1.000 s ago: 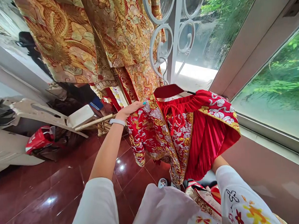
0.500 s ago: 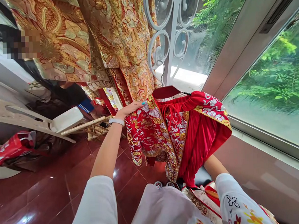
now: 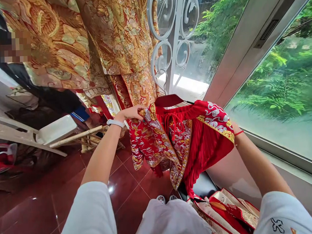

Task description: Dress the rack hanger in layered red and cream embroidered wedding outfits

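Observation:
A red embroidered jacket point(image 3: 160, 140) with gold and silver patterns hangs on a dark hanger point(image 3: 170, 100) in front of me. A pleated red skirt point(image 3: 198, 153) with a tied drawstring waist hangs on the same hanger, inside the jacket's open front. My left hand point(image 3: 133, 113) grips the jacket at its left-side shoulder, the fingers partly behind the cloth. On the other side, my right hand point(image 3: 234, 127) is at the jacket's edge, its fingers hidden behind the fabric.
Gold embroidered garments point(image 3: 117, 40) hang at upper left beside a white scrolled metal grille point(image 3: 172, 44). A glass window point(image 3: 275, 89) is on the right. A bamboo rack point(image 3: 80, 136) and white chair point(image 3: 56, 129) stand left. Folded cream-and-red garments point(image 3: 225, 210) lie below. Another person point(image 3: 55, 103) is behind.
My right arm has come out from under the skirt and risen to the jacket's right-side edge. My left hand stays at the shoulder, its fingers now more curled. The view has shifted slightly right.

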Tool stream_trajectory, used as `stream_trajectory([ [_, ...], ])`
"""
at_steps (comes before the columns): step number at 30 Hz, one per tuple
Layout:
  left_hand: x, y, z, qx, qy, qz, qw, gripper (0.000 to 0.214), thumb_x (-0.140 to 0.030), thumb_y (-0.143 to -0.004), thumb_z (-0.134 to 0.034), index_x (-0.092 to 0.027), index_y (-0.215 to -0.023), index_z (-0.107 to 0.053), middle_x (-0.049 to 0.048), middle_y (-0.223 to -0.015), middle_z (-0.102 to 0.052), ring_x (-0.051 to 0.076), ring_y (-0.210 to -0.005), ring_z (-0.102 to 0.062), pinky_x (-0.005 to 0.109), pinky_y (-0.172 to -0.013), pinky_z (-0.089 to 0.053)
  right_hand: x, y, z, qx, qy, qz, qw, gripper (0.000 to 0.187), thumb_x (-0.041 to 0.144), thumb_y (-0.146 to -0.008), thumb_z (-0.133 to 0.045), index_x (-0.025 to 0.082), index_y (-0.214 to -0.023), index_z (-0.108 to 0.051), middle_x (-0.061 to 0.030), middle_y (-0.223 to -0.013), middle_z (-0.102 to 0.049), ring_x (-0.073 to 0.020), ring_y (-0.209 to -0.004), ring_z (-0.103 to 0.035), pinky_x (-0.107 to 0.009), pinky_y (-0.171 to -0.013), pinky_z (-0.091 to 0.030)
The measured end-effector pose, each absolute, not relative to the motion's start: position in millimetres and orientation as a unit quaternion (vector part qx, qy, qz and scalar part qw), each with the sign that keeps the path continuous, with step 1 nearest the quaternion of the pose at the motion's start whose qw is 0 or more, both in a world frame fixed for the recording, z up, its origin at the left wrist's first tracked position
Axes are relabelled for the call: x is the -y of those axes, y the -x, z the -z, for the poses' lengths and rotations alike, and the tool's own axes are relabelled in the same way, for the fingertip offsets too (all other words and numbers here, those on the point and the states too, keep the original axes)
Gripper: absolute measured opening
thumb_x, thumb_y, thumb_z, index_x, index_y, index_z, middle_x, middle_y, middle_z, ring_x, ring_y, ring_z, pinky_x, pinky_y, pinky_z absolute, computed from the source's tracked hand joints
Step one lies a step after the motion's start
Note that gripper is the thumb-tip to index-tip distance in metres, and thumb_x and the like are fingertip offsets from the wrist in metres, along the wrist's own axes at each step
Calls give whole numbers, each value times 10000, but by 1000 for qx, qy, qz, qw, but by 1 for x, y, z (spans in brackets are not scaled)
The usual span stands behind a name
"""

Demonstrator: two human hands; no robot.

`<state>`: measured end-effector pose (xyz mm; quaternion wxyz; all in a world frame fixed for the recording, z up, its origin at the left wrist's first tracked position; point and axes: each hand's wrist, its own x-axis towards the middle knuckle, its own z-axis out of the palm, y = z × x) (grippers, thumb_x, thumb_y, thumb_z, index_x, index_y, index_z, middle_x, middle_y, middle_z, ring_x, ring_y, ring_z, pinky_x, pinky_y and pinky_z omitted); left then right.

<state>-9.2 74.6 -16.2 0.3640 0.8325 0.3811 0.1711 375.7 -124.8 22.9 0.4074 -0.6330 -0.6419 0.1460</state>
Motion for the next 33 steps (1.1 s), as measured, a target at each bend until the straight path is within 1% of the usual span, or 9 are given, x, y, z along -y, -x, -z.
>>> stream_trajectory([
  [4, -85, 1, 14, -347, -854, -152, 356, 712, -259, -635, -749, -203, -1337, -647, 117, -1309, -692, 292, -1245, -617, 361, -1048, -475, 79, -397, -38, 657, 656, 1, 371, 157, 314, -866, -601, 209, -866, -719, -118, -976, -732, -269, -1018, -625, -375, -859, -457],
  [7, -83, 1, 20, -369, -853, -167, 328, 841, -219, -655, -717, -208, -1475, -529, 117, -1511, -546, 305, -1393, -504, 382, -1167, -383, 63, -412, -42, 643, 676, 100, 345, 155, 280, -768, -612, 207, -847, -724, -100, -846, -733, -259, -842, -643, -356, -751, -452],
  [10, -77, 5, 30, -388, -843, -176, 328, 947, -258, -670, -744, -227, -1557, -415, 115, -1627, -396, 318, -1487, -382, 412, -1226, -305, 71, -419, -47, 669, 662, 80, 329, 169, 266, -721, -586, 204, -799, -723, -58, -725, -711, -215, -686, -610, -326, -667, -438],
  [12, -72, 7, 36, -408, -833, -187, 324, 969, -348, -680, -784, -241, -1564, -401, 119, -1638, -374, 334, -1498, -361, 440, -1232, -293, 79, -419, -56, 691, 649, 84, 309, 191, 259, -710, -574, 191, -809, -723, -40, -688, -690, -191, -654, -576, -317, -658, -430],
  [16, -62, 4, 45, -456, -804, -254, 284, 875, -458, -707, -777, -166, -1488, -510, 165, -1540, -505, 356, -1412, -469, 457, -1195, -348, 90, -407, -83, 728, 627, 118, 250, 208, 171, -684, -556, 163, -821, -712, -43, -704, -667, -168, -671, -555, -305, -685, -428],
  [21, -32, -1, 48, -468, -792, -314, 235, 632, -424, -773, -688, -92, -1310, -655, 151, -1313, -689, 319, -1199, -619, 407, -1080, -452, 122, -377, -102, 667, 641, 252, 285, 244, 103, -775, -473, 175, -844, -695, -111, -909, -688, -166, -752, -557, -317, -689, -395],
  [24, -14, 1, 48, -487, -785, -328, 200, 564, -398, -819, -646, -119, -1309, -660, 122, -1270, -720, 306, -1154, -642, 385, -1038, -476, 149, -374, -74, 697, 614, 187, 320, 255, 148, -768, -529, 186, -966, -685, -76, -874, -678, -168, -728, -574, -303, -688, -425],
  [28, -7, 1, 50, -520, -771, -337, 144, 579, -387, -837, -651, -142, -1361, -623, 119, -1292, -711, 314, -1150, -661, 386, -1007, -494, 152, -387, 10, 694, 640, 100, 314, 459, 160, -756, -543, 143, -1207, -629, -76, -880, -653, -194, -706, -572, -306, -655, -444],
  [33, 8, -5, 43, -580, -755, -300, 62, 562, -400, -873, -664, -139, -1368, -602, 154, -1218, -729, 343, -1111, -681, 418, -962, -514, 135, -389, 69, 675, 653, 98, 331, 364, 151, -843, -411, 153, -1063, -702, -85, -816, -630, -207, -706, -551, -305, -654, -429],
])
